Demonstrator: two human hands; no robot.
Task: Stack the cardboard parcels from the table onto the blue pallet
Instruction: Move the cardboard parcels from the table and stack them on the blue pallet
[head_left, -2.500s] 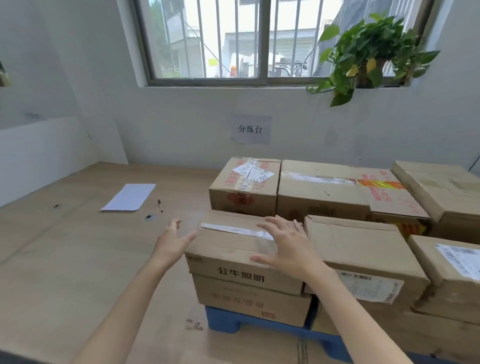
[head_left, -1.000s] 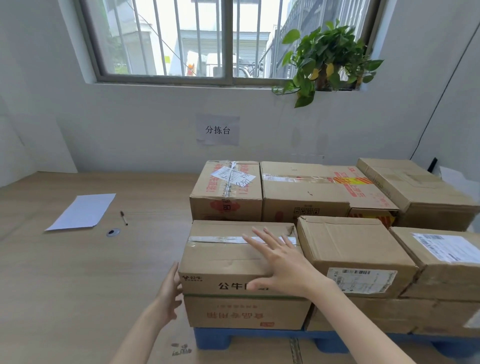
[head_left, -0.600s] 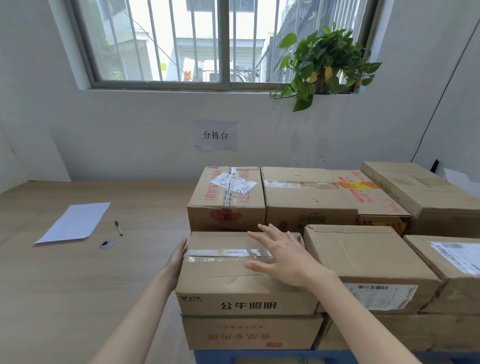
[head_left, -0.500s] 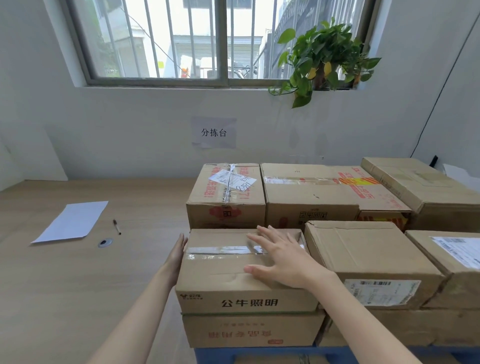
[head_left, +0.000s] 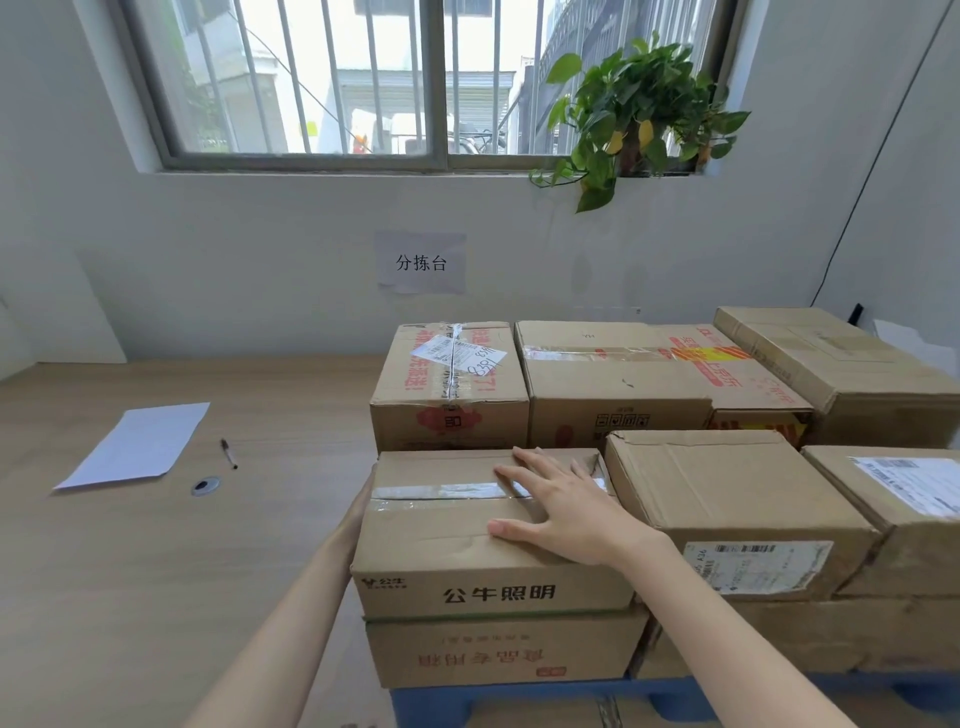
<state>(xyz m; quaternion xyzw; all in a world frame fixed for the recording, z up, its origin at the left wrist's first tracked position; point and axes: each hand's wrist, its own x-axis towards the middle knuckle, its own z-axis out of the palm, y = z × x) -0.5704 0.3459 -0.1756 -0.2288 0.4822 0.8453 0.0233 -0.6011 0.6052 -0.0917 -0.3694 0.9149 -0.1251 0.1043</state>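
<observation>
A taped cardboard parcel with black printed characters (head_left: 441, 540) lies on top of another parcel with red print (head_left: 498, 652), at the near left corner of the blue pallet (head_left: 519, 699). My right hand (head_left: 561, 506) rests flat on its top, fingers straight and spread. My left hand (head_left: 358, 512) presses flat against the parcel's left side, mostly hidden behind it. Several more parcels fill the pallet: one with a white label (head_left: 452, 384) behind, a wide one (head_left: 623, 379) beside it, another (head_left: 727, 499) to the right.
The wooden surface (head_left: 156, 571) stretches left of the pallet, carrying a white paper sheet (head_left: 137, 447), a pen (head_left: 228, 453) and a small round cap (head_left: 205, 486). A white wall with a paper sign (head_left: 421, 262) stands behind; a plant (head_left: 634, 111) sits on the windowsill.
My left hand came in from the open air and now presses the parcel's left side. My right hand stayed flat on top. The view moved closer to the stack.
</observation>
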